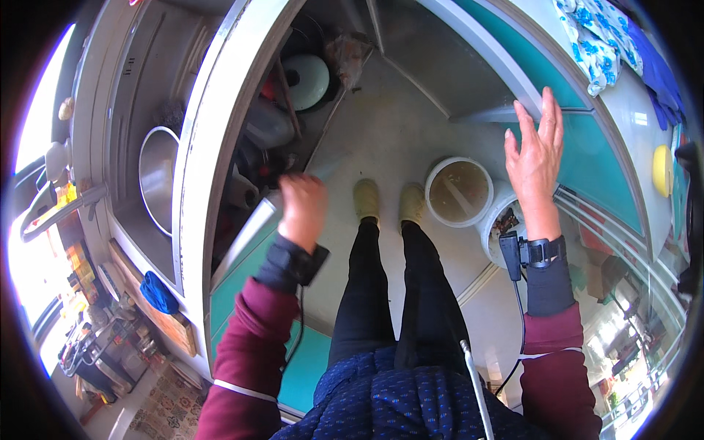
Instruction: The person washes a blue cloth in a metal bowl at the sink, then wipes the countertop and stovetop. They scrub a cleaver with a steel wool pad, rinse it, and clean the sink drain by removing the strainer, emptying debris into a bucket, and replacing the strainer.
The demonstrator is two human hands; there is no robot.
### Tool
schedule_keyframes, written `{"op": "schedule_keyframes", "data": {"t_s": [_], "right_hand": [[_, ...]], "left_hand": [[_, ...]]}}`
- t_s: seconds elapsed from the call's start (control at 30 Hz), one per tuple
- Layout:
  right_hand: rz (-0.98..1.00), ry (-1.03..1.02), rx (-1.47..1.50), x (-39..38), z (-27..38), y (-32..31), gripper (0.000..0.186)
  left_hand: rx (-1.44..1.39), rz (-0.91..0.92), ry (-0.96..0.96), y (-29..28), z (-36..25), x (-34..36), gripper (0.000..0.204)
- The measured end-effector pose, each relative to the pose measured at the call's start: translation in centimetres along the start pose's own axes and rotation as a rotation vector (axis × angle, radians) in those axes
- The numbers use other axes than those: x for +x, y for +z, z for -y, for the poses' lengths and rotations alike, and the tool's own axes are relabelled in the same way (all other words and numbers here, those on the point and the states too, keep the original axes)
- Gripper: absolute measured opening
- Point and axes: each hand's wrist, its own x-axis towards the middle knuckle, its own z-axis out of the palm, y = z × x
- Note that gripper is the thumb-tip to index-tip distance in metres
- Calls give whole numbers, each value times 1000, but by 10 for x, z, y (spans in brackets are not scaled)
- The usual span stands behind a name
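Observation:
My right hand (pixel 534 158) has its fingers stretched out and apart. Its fingertips rest against the pale edge of a teal cabinet door (pixel 499 59) that stands swung out. My left hand (pixel 302 209) is smeared by motion beside the pale top edge of another swung-out teal door (pixel 249 235); whether it grips that edge is not clear. Between the doors, the low cupboard under the counter shows a pale green pot lid (pixel 306 82), a crumpled clear plastic bag (pixel 348 59) and dark cookware in shadow.
On the floor by my feet stand a white bucket of murky liquid (pixel 460 192) and a second white bucket with scraps (pixel 504 224). A sink basin (pixel 158 176) and faucet (pixel 62 209) are at left. Blue cloth (pixel 159 292) lies on a wooden board (pixel 176 330). Racks line the right.

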Motion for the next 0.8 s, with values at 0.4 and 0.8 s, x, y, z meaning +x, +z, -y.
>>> {"op": "schedule_keyframes", "data": {"t_s": [0.4, 0.8], "right_hand": [[-90, -109, -19, 3, -49, 10, 46], [555, 104, 419, -241, -4, 20, 21]], "left_hand": [[-665, 362, 336, -12, -133, -188, 17], [-740, 465, 387, 89, -169, -334, 17]]}}
